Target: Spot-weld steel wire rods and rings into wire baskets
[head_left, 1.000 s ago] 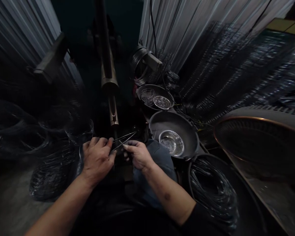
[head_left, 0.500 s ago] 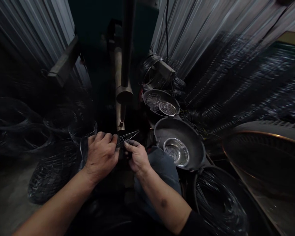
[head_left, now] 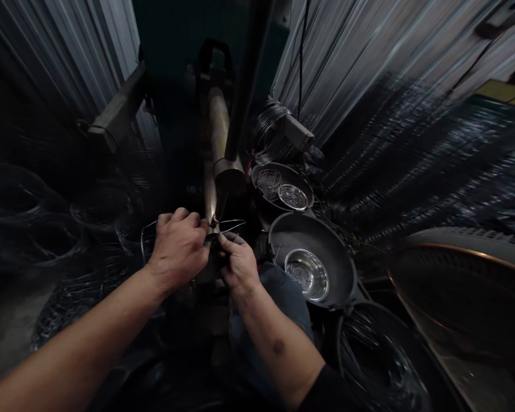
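My left hand (head_left: 181,240) is closed round a thin bent wire piece (head_left: 234,222), whose pointed loop sticks out to the right past my fingers. Another bend of wire shows left of that hand. My right hand (head_left: 239,263) pinches thumb against fingers close by, under the loop; what lies in the pinch is too small and dark to make out. Both hands meet at the copper-coloured tip (head_left: 216,217) of a machine, where a dark upper rod (head_left: 249,80) and a pale metal arm (head_left: 218,123) come down. The wire appears to touch the tip.
A steel bowl (head_left: 321,280) of short wire bits sits in a dark pan (head_left: 278,226) to the right. Behind it, another pan (head_left: 257,171) holds a smaller dish (head_left: 292,197). Coiled wire (head_left: 268,129) hangs beyond. Wire bundles (head_left: 77,286) lie left; a copper-rimmed fan guard (head_left: 455,246) stands right.
Both hands have brought the wire piece up against the machine's tip, and the pointed loop now lies flatter. The view has shifted slightly.
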The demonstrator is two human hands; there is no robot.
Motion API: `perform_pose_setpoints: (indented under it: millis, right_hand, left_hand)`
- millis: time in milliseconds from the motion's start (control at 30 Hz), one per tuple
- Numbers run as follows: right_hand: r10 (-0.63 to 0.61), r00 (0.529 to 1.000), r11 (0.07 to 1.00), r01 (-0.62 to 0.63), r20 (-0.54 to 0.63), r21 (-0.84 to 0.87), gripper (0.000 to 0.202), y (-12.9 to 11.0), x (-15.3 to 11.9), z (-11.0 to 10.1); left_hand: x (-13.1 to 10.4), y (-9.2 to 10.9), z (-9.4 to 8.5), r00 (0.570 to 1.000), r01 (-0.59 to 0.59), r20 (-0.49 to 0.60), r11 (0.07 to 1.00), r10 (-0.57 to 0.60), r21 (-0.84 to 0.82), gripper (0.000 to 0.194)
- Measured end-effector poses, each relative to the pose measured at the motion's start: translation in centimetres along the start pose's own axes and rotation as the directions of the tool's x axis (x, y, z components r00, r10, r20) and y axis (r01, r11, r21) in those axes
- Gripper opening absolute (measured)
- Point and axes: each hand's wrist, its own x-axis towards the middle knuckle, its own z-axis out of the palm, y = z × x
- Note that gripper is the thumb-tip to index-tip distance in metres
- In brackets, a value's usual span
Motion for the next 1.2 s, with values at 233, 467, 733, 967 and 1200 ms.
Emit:
perform_pose_setpoints:
  millis: [233,467,733,967,1200]
  right_hand:
    - [-0.012,1.0,1.0,0.012,0.003,-0.021,0.017,-0.3,0.5,0.3]
    - [-0.03,0.999,0.998,0.032,0.041,-0.047,0.016,-0.2,0.9,0.0]
    - [0.03,0.995,0.978,-0.01,0.092,-0.207,0.029,2.1,-1.7,-1.7]
    - [-0.041,0.987,0.885,0.108,0.157,-0.452,0.029,3.8,-3.4,-2.3]
    - [-0.012,0.982,0.856,0.106,0.186,-0.506,0.021,4.4,-3.3,-2.4]
  left_hand:
    - [1.2,-0.3,-0.2,0.999,-0.001,0.044,1.0,0.001,-0.014,0.025]
    - [1.6,-0.6,-0.3,0.993,0.02,0.115,1.0,-0.018,-0.022,0.022]
    - [2.3,-1.2,-0.4,0.993,0.033,0.116,0.999,-0.028,-0.042,0.028]
    - [3.4,-1.7,-0.6,0.985,0.075,0.155,0.997,-0.073,-0.005,0.028]
    - [3.7,-2.0,-0.6,0.981,0.092,0.176,0.995,-0.086,-0.023,0.03]
